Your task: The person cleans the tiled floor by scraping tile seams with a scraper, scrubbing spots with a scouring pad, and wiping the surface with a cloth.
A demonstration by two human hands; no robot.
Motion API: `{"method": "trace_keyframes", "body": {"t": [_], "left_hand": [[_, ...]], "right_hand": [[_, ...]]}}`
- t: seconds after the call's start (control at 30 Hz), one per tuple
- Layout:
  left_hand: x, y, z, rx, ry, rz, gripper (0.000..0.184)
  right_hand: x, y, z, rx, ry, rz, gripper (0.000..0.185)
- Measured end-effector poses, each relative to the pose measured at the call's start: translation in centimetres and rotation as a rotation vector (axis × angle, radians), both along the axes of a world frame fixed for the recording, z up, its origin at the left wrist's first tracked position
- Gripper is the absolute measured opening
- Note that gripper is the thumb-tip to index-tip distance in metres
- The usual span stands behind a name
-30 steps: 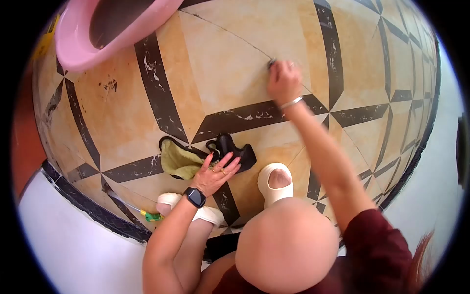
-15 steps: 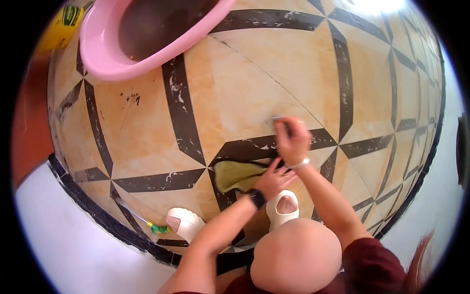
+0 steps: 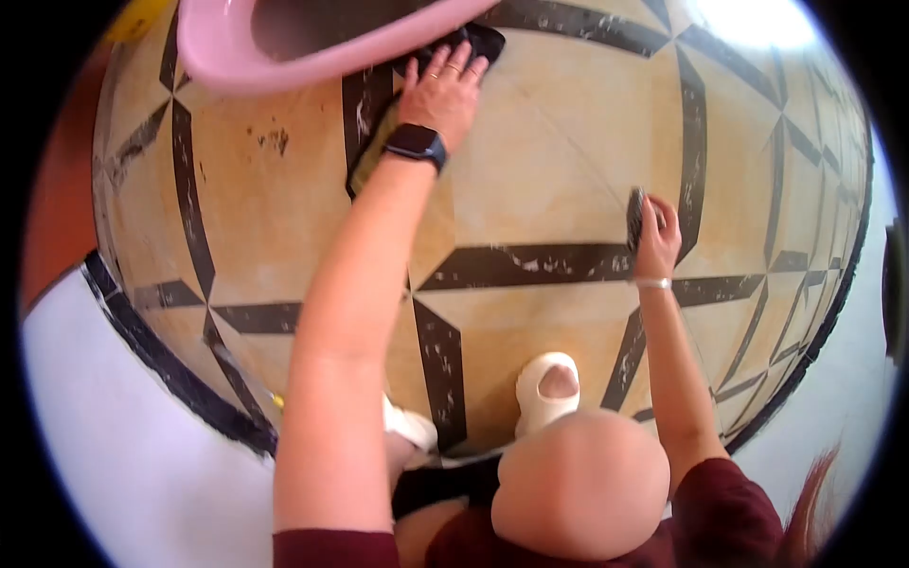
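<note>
My left hand (image 3: 441, 99), with a black watch at the wrist, lies with fingers stretched and spread on a black and olive-green cloth (image 3: 371, 151). The cloth is flat on the tiled floor, partly under the hand, its black end (image 3: 489, 44) reaching past the fingertips beside the basin's rim. Farther right, my right hand (image 3: 660, 237) has its fingers closed on a dark grey steel wool scourer (image 3: 635, 220), held on edge low over or against the tiles; contact is hard to judge. A pink basin (image 3: 275, 78) with dark, murky water stands just beyond my left hand.
Dark smudges (image 3: 270, 142) mark a tile left of the cloth. A yellow container (image 3: 140, 21) is partly visible at the upper left. My feet in cream slippers (image 3: 547, 393) are close below. White walls (image 3: 142, 379) with black skirting border the floor.
My left hand and the cloth have moved forward and left, from beside my feet to the basin. My right hand has shifted right with the scourer, which shows more clearly now.
</note>
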State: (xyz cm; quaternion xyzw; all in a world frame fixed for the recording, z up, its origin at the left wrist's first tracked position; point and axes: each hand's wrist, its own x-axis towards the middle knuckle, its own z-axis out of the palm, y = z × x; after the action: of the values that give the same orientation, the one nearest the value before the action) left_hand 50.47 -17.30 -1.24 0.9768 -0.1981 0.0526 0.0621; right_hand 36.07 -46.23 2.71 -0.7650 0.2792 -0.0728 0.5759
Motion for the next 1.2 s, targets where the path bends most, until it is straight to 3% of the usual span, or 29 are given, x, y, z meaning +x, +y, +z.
{"method": "trace_keyframes", "body": {"t": [0.13,0.23,0.3,0.33,0.37,0.47,0.53,0.63,0.77,0.9,1.03,1.13,1.2], "left_hand": [[-6.2,7.1,1.2,-0.102,0.036,-0.022,0.037],[-11.7,12.3,2.6,-0.167,0.150,-0.057,0.036],[-16.0,14.6,3.2,-0.235,0.210,-0.066,0.037],[-18.5,15.2,3.5,-0.278,0.241,-0.063,0.038],[-21.3,15.5,3.6,-0.311,0.255,-0.052,0.040],[-29.7,16.0,1.7,-0.289,0.270,-0.135,0.043],[-32.3,14.9,3.0,-0.115,0.387,-0.326,0.045],[-32.6,13.7,3.2,-0.058,0.418,-0.434,0.046],[-31.0,13.9,2.8,-0.086,0.466,-0.491,0.047],[-28.3,10.9,3.3,-0.167,0.425,-0.311,0.049],[-30.0,10.5,2.8,-0.136,0.442,-0.337,0.052],[-28.3,10.8,2.3,-0.078,0.441,-0.476,0.051],[-27.2,11.8,0.7,-0.224,0.520,-0.459,0.050]], "right_hand": [[0.8,2.8,-1.5,-0.722,-0.117,0.473,0.015],[-1.7,6.6,-2.8,-0.679,-0.287,0.638,0.009],[-6.8,8.6,-3.8,-0.706,-0.301,1.048,0.012],[-8.5,9.4,-4.6,-0.566,-0.578,1.107,0.018],[-9.5,9.7,-3.6,-0.532,-0.466,1.310,0.025],[-5.1,14.2,-2.9,-0.519,-0.512,1.510,0.022],[-1.7,19.0,-3.6,-0.450,-0.497,1.563,0.021],[2.0,24.2,-4.2,-0.444,-0.615,1.577,0.030],[-0.9,18.9,-3.5,-0.402,-0.674,1.670,0.026],[1.9,26.9,-3.8,-0.401,-0.602,1.791,0.025],[-0.5,22.5,-2.8,-0.420,-0.525,1.852,0.020],[1.5,25.0,-5.0,-0.470,-0.774,1.771,0.019],[5.0,30.5,-5.5,-0.713,-0.665,1.612,0.015]]}}
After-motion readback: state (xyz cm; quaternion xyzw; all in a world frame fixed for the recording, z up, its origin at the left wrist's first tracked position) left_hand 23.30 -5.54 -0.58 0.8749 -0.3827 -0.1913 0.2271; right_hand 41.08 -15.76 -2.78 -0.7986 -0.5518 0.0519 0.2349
